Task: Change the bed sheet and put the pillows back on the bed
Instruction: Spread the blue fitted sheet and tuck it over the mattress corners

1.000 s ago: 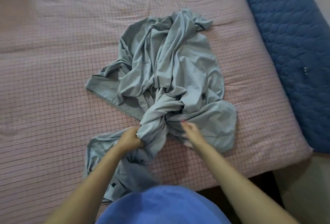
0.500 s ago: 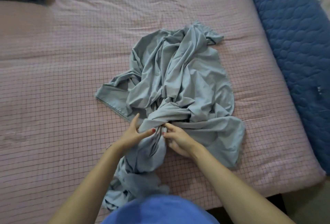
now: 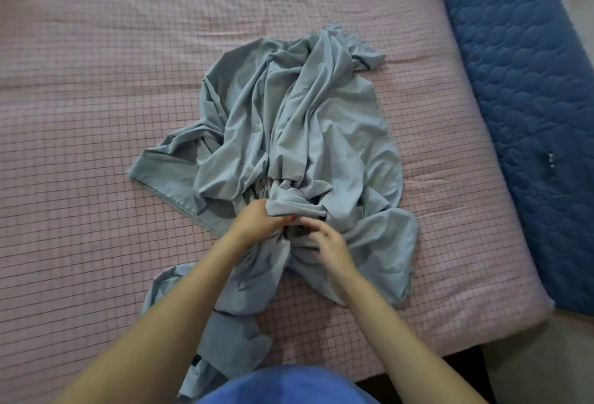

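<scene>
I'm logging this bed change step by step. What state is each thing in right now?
Grey-blue sheet: bunched in a crumpled heap on the bed, not spread.
Pink checked mattress cover: laid flat, lightly wrinkled.
Blue quilted cover: lying along the bed's right side.
Left hand: gripping a sheet fold.
Right hand: fingers curled into the sheet.

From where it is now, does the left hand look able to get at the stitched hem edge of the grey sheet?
Probably yes. The hem edge lies open on the pink cover just left of the left hand, though that hand grips the grey sheet.
</scene>
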